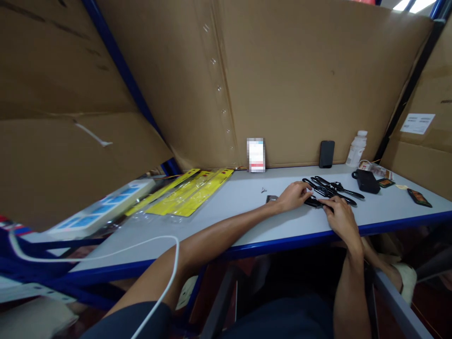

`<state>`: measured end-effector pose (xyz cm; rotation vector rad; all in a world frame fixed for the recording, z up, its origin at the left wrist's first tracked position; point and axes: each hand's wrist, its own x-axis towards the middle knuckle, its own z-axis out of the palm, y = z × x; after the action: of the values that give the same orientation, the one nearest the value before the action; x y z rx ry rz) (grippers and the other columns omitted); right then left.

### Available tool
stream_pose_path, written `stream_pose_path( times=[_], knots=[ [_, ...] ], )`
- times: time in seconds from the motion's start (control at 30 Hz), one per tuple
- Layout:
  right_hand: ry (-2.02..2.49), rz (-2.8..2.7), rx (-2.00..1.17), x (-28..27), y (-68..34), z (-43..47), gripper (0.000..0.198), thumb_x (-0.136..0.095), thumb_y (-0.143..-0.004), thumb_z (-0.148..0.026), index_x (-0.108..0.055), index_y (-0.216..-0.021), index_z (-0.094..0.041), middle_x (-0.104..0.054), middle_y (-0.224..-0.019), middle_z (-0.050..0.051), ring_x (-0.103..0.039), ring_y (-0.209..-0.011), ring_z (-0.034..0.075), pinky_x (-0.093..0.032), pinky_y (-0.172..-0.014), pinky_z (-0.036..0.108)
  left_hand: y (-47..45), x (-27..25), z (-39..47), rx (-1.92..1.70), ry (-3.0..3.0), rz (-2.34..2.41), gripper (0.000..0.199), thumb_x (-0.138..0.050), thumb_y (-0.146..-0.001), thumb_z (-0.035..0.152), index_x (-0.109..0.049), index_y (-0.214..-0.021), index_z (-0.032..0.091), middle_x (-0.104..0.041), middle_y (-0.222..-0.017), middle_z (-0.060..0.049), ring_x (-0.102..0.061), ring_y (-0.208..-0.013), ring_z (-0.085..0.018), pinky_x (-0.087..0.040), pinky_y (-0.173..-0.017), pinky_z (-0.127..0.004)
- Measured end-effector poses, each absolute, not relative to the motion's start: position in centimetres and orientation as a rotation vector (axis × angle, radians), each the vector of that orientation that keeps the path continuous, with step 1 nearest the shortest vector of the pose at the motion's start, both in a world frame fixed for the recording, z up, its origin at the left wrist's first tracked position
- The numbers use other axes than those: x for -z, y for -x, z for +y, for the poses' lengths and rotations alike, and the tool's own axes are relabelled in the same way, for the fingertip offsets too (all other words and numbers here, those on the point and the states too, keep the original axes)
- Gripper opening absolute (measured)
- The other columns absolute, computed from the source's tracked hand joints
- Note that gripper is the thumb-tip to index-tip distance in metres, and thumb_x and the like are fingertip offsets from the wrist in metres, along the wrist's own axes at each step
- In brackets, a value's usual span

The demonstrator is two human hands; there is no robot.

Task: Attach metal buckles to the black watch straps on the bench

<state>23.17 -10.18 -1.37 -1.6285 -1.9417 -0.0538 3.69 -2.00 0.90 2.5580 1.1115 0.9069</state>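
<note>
Several slim black tools with long handles (332, 192) lie side by side at the right of the table; I cannot make out their exact kind. Nearest me is one more black tool (312, 202), lying between my two hands. My right hand (339, 217) is closed over its right end, with thumb and fingers on it. At its left end is my left hand (295, 196), fingers curled into a pinch. What that pinch holds, if anything, is too small to make out. A small dark grey piece (271, 198) lies by my left wrist, partly hidden by it.
Small metal pieces (263, 190) lie left of my hands. Yellow-backed clear packets (192, 193) and a white box with blue patches (102, 209) are on the left. At the back stand a phone (326, 154) and a bottle (356, 149). A black case (367, 181) sits right. A white cable (148, 241) crosses my left arm.
</note>
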Motion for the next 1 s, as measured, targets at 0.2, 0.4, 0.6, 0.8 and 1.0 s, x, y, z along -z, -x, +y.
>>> stream_pose_path(
  times=[0.2, 0.4, 0.6, 0.8, 1.0],
  knots=[
    [1.653, -1.964, 0.083, 1.4, -23.2, -10.1, 0.038, -0.048, -0.1, -0.018, -0.076, -0.126, -0.023, -0.069, -0.112, 0.01, -0.058, -0.105, 0.025, -0.045, -0.093, 0.037, -4.5, -0.8, -2.5, -0.899, -2.795, 1.028, 0.018, -0.069, -0.095, 0.034, -0.071, -0.101, 0.018, -0.067, -0.1, -0.008, -0.061, -0.098, -0.024, -0.05, -0.087, -0.035],
    [1.656, -1.963, 0.078, 1.2, -23.2, -10.1, 0.038, -0.049, -0.1, -0.019, -0.076, -0.125, -0.026, -0.069, -0.112, 0.009, -0.058, -0.106, 0.024, -0.043, -0.094, 0.034, -5.0, -0.9, -3.0, -0.852, -2.837, 1.008, 0.013, -0.06, -0.097, 0.022, -0.071, -0.092, 0.017, -0.062, -0.097, -0.009, -0.059, -0.097, -0.023, -0.05, -0.085, -0.034],
    [1.656, -1.958, 0.061, 1.1, -23.1, -10.2, 0.038, -0.049, -0.099, -0.019, -0.076, -0.125, -0.025, -0.069, -0.113, 0.009, -0.057, -0.108, 0.024, -0.042, -0.095, 0.034, -5.1, -1.2, -3.5, -0.832, -2.881, 1.008, 0.015, -0.057, -0.097, 0.02, -0.071, -0.102, 0.018, -0.063, -0.102, -0.01, -0.059, -0.1, -0.023, -0.05, -0.088, -0.035],
    [1.655, -1.952, 0.061, 1.1, -23.0, -10.2, 0.039, -0.048, -0.1, -0.019, -0.076, -0.125, -0.025, -0.069, -0.113, 0.009, -0.058, -0.108, 0.024, -0.042, -0.096, 0.035, -4.8, -1.3, -3.5, -0.765, -2.825, 1.102, 0.014, -0.058, -0.099, 0.024, -0.07, -0.097, 0.019, -0.067, -0.092, -0.008, -0.062, -0.1, -0.024, -0.05, -0.086, -0.034],
    [1.657, -1.964, 0.071, 1.1, -23.1, -10.1, 0.038, -0.048, -0.1, -0.019, -0.075, -0.126, -0.025, -0.069, -0.112, 0.009, -0.058, -0.106, 0.024, -0.042, -0.094, 0.035, -5.3, -1.4, -3.9, -0.734, -2.884, 1.133, 0.016, -0.051, -0.099, 0.019, -0.067, -0.098, 0.018, -0.067, -0.096, -0.01, -0.062, -0.1, -0.025, -0.05, -0.086, -0.034]
  ],
)
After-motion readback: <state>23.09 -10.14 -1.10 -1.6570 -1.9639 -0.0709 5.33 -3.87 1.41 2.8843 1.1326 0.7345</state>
